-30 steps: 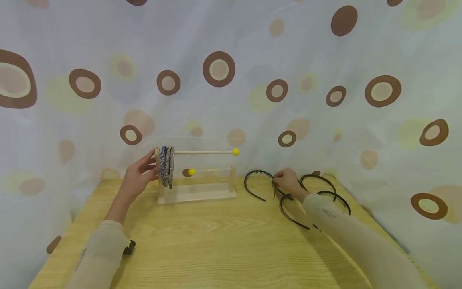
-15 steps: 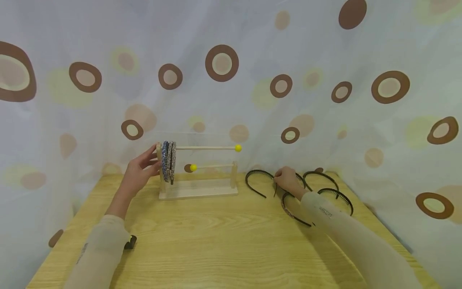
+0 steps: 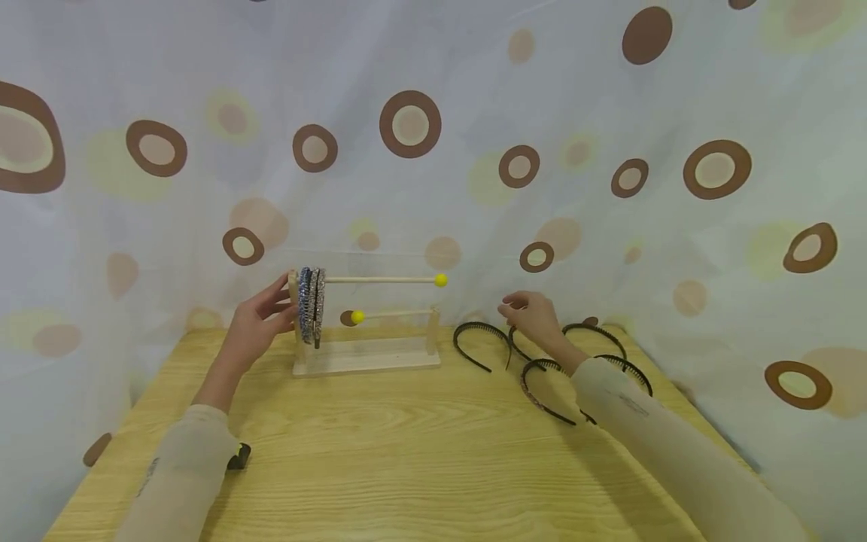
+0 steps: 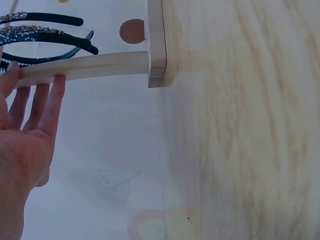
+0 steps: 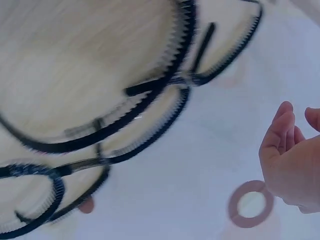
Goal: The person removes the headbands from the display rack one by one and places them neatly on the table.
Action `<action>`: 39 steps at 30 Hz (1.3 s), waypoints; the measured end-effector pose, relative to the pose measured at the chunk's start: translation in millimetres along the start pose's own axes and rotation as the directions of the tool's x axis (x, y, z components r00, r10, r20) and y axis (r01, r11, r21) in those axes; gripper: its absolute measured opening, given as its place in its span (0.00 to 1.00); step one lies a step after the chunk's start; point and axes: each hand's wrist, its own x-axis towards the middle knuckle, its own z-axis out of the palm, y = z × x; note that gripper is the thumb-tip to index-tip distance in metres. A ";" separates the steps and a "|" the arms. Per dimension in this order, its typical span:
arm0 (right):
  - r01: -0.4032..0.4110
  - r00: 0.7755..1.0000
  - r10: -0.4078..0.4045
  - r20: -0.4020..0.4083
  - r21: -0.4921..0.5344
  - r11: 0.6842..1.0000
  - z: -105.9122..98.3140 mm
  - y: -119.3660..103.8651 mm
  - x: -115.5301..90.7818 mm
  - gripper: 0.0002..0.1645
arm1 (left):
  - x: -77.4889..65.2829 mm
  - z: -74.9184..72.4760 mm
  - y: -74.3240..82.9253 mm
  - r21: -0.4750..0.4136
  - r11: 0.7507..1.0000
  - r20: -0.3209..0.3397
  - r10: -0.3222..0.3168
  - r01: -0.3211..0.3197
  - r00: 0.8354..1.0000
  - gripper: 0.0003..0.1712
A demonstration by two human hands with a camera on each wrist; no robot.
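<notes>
My left hand [image 3: 252, 335] grips the left upright of a wooden headband stand [image 3: 369, 360]. In the left wrist view the thumb and fingers pinch that upright [image 4: 107, 66] from both sides. Several glittery headbands [image 3: 311, 307], blue and silver, hang at the left end of the stand's upper rod. My right hand [image 3: 536, 320] is raised over the loose headbands at the right, its fingers loosely bent with nothing between them. In the right wrist view the thumb stands apart from the fingers, and a black toothed headband [image 5: 185, 35] lies away from the hand.
Several black headbands lie on the right of the wooden table [image 3: 406, 452], among them one at the near side with a glittery stretch [image 3: 531, 391]. Yellow balls cap the upper rod [image 3: 441, 280] and the lower rod [image 3: 357, 317]. A patterned curtain [image 3: 433, 196] stands behind.
My right hand has left the headbands, rising slightly leftward, and its fingers have loosened. My left hand keeps its grip on the stand. The head view has shifted a little.
</notes>
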 end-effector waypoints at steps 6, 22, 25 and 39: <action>0.054 0.997 -0.044 -0.058 0.169 0.984 10.2 -49.8 -10.1 0.18 | 3.3 2.3 0.1 -0.009 1.000 0.006 -0.016 0.016 1.000 0.40; 0.118 0.992 -0.119 -0.042 0.630 0.768 109.8 -139.0 -14.4 0.18 | 10.2 15.4 -5.7 -0.052 0.998 0.014 -0.025 0.026 1.000 0.39; 0.097 0.993 -0.121 -0.009 0.655 0.749 130.4 -148.2 -12.0 0.15 | 8.8 14.6 -5.8 -0.048 0.998 0.012 -0.028 0.029 1.000 0.39; 0.039 0.984 -0.140 0.108 0.640 0.767 200.2 -198.9 -12.6 0.15 | -1.6 0.8 -3.1 -0.023 1.000 -0.013 -0.010 0.010 1.000 0.39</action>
